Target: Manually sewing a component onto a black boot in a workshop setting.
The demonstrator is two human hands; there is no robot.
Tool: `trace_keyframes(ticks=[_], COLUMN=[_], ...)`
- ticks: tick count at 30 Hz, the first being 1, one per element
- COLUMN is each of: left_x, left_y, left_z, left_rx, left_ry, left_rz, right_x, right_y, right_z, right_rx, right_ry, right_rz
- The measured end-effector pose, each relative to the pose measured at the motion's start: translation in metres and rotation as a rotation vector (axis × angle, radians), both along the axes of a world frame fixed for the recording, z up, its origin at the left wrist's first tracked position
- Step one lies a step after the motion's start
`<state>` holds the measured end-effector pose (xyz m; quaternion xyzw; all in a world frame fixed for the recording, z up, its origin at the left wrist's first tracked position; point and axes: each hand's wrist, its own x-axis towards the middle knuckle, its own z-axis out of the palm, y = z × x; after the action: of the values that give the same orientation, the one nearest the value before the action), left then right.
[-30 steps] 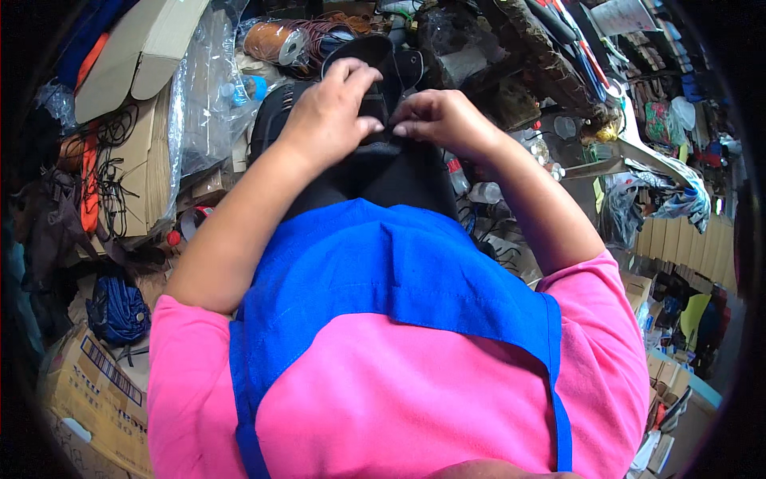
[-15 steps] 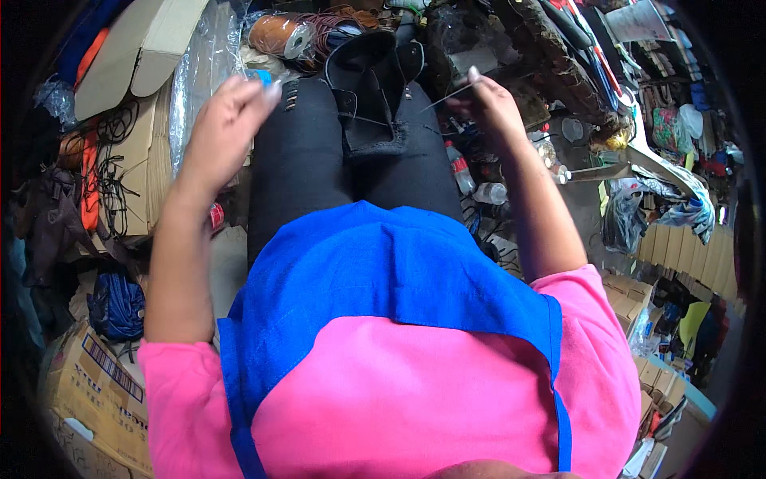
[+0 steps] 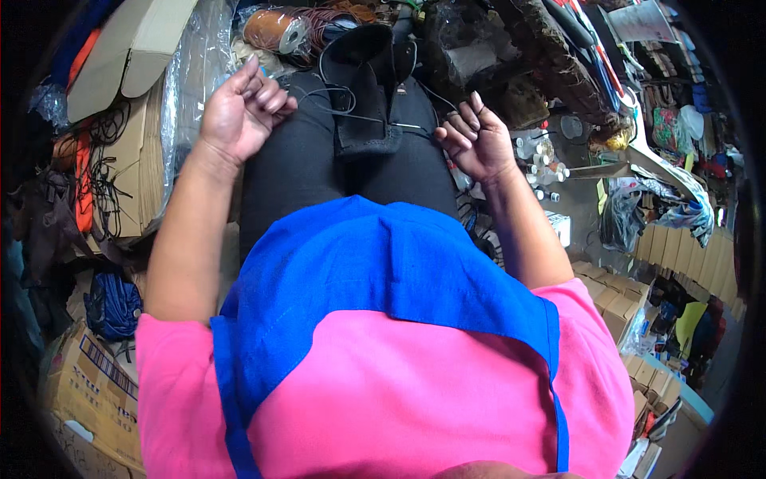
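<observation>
A black leather piece (image 3: pixel 369 88) lies on my lap over black trousers, with dark thread (image 3: pixel 339 102) looping across it. My left hand (image 3: pixel 242 112) is raised to the left of the piece, fingers curled, pulling one end of the thread. To the right of the piece my right hand (image 3: pixel 472 137) pinches a needle (image 3: pixel 411 126) with the other thread end. Both hands are drawn apart from the piece. A blue apron and pink shirt fill the lower view.
A brown cord spool (image 3: pixel 275 30) lies beyond the leather piece. Flat cardboard (image 3: pixel 120 136) and clear plastic wrap (image 3: pixel 191 80) stand at the left, cardboard boxes (image 3: pixel 80 391) at lower left. Small white bottles (image 3: pixel 538 164) and cluttered goods sit at the right.
Both hands left the leather piece and spread outward, drawing the thread taut. The left hand has since come down a little closer to the lap.
</observation>
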<state>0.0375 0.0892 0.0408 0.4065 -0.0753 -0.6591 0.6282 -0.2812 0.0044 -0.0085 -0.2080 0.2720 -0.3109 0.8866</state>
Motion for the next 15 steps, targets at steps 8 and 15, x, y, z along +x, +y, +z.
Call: trace_keyframes(ticks=[8, 15], left_x=[0.002, -0.065], left_y=[0.026, 0.037], left_z=[0.009, -0.010], left_rx=[-0.366, -0.635], left_ry=[-1.670, -1.700], left_rz=[-0.157, -0.511], right_x=[-0.082, 0.007], right_y=[-0.020, -0.035], right_z=[-0.001, 0.073], right_rx=[-0.550, -1.376], right_ry=[1.030, 1.042], right_rz=[0.039, 0.084])
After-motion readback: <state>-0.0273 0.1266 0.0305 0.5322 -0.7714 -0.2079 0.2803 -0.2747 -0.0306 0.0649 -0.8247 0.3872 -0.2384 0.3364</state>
